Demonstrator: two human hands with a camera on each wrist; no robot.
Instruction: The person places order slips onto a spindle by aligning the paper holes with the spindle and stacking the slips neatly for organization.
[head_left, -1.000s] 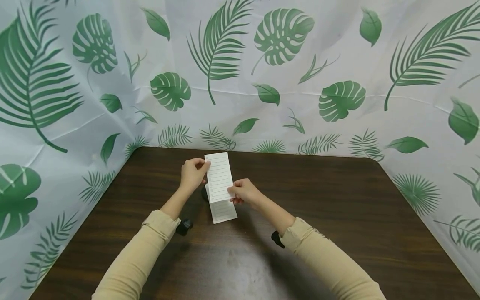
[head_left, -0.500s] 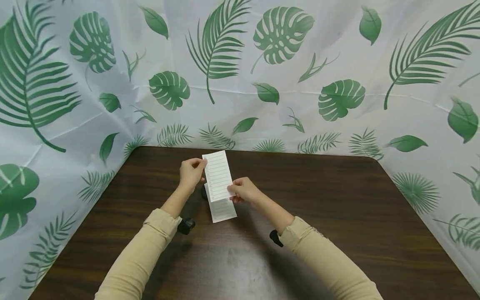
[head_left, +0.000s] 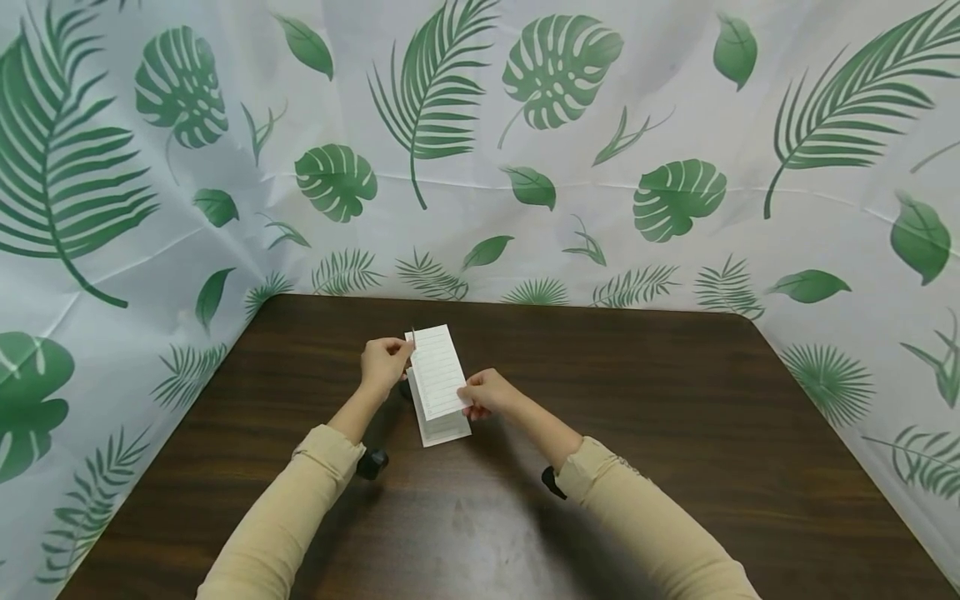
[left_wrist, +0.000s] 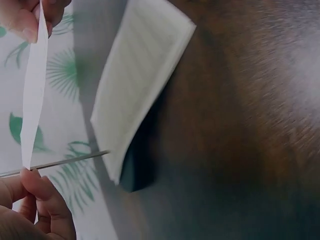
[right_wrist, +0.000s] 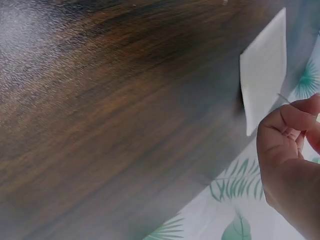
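A lined white paper sheet (head_left: 437, 371) is held between both hands, tilted above a small stack of lined papers (head_left: 442, 433). My left hand (head_left: 384, 363) pinches its far left corner between thumb and finger; my right hand (head_left: 491, 393) pinches the near right edge. A thin metal spike (left_wrist: 75, 159) rises from the stack, out of a black base (left_wrist: 136, 172) partly hidden beneath. It passes the held sheet's corner right at the left fingertips, and its tip shows above the sheet in the head view. In the right wrist view the sheet is hidden.
The dark wooden table (head_left: 637, 417) carries the stack left of its middle. A white curtain (head_left: 465, 200) with green leaf prints hangs behind and along both sides. Black wrist devices (head_left: 371, 463) sit under both cuffs.
Both hands have lowered the sheet toward the stack, covering more of it. The spike's tip now shows above the sheet's corner by the left fingers.
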